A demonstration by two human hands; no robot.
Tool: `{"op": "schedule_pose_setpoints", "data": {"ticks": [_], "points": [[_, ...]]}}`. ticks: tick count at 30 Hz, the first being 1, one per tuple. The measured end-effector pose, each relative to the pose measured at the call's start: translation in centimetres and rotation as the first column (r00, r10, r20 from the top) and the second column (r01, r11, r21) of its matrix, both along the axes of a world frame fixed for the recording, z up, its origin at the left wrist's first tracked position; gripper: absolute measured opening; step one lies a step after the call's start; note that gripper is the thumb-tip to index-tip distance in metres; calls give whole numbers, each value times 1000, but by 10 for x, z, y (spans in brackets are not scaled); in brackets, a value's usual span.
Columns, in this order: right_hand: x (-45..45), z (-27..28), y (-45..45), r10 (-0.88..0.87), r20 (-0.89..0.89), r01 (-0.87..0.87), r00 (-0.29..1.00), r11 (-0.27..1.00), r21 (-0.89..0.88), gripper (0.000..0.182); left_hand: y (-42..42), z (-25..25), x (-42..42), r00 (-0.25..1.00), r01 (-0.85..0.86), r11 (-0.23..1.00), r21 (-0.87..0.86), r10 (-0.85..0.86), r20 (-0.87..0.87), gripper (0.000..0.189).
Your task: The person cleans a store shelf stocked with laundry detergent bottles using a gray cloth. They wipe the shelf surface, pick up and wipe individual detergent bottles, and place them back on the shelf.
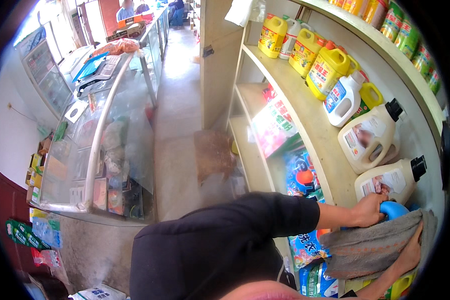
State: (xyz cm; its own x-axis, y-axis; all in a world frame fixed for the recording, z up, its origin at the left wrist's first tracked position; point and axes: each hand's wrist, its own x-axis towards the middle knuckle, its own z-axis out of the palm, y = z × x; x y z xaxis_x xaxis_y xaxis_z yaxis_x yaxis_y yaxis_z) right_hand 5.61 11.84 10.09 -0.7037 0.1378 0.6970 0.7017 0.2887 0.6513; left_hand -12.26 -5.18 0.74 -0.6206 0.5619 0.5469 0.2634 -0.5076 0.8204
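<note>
At the lower right of the head view, my left hand is closed on the blue handle of a container lying mostly behind a cloth. A worn grey towel with an orange stitched pattern drapes over its near side. My right hand holds the towel at its right part, with the fingers partly hidden in its folds. Cream detergent jugs with black caps stand just above, the nearest one close beside my left hand.
Yellow jugs and a white bottle stand farther along the curved shelf. Spray cans fill the shelf above, detergent bags the one below. A glass counter is across the aisle; people are at the far end.
</note>
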Motion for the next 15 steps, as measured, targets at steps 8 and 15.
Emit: {"op": "schedule_pose_setpoints", "data": {"ticks": [8,15], "points": [[23,20,52,122,63,-91,991,929,-359,64,6,-3,1,997,-78,997,-6,78,-24,22],[-3,27,33,62,-186,-174,981,712,-681,58,12,-5,-1,989,-141,990,-7,141,-38,24]]}}
